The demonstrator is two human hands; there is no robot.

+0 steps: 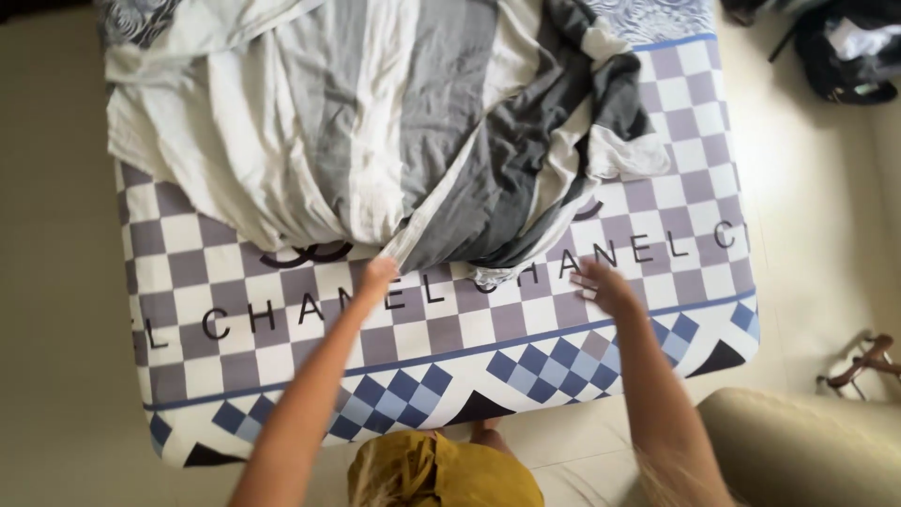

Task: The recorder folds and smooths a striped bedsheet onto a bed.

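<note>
A grey and white striped blanket [375, 122] lies crumpled over the far half of a mattress covered in a grey and white checkered sheet [206, 244] with dark lettering and a blue diamond border. My left hand [377, 275] pinches the blanket's near corner, which is pulled to a point. My right hand [603, 284] rests flat on the sheet with fingers spread, just right of the blanket's lower edge and holding nothing.
Pale tiled floor [56, 282] surrounds the mattress. A dark bag [849, 56] sits at the top right, a beige cushioned seat [807, 446] at the bottom right, and a brown sandal [868, 361] beside it. My yellow garment [441, 474] shows at the bottom.
</note>
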